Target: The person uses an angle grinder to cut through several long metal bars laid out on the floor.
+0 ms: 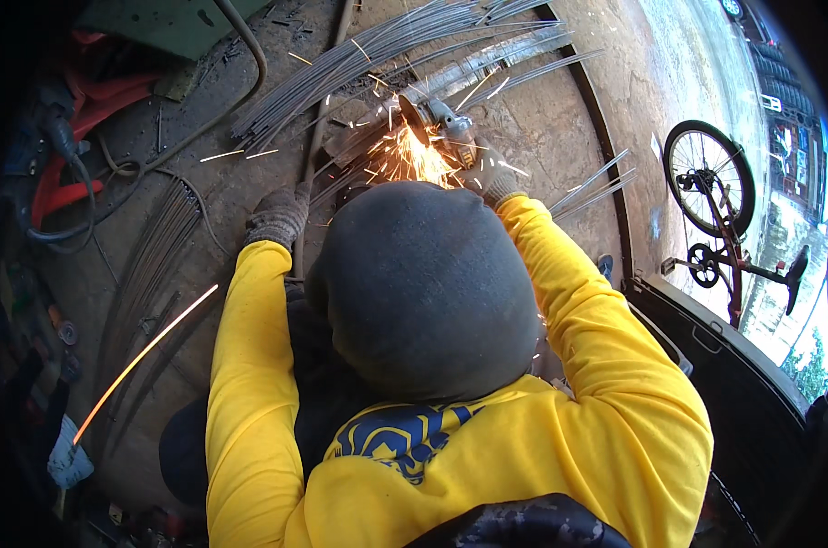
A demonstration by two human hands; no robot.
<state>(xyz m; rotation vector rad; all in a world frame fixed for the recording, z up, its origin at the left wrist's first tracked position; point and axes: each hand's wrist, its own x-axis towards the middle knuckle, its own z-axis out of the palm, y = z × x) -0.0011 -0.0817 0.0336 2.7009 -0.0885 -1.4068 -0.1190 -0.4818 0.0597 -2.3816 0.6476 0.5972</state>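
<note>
My right hand (489, 172), in a grey work glove, is closed around an angle grinder (457, 131). Its upright disc (414, 119) meets metal in front of my bowed, dark-covered head, and bright sparks (409, 160) spray toward me. The contact point is lost in the glare. At the left, my gloved left hand (279, 217) is closed on a dark metal bar (327, 173) that runs toward the sparks; the far fingers are partly hidden. A long bundle of thin steel rods (359, 68) lies beyond both hands, beside a flat metal strip (487, 64).
More rods (154, 247) lie at the left, near a cable (190, 187) and a red metal stand (76, 137). A green metal piece (158, 27) is at the far left. On the right are a raised metal edge (606, 137), a dark panel (706, 338) and a bicycle (720, 210).
</note>
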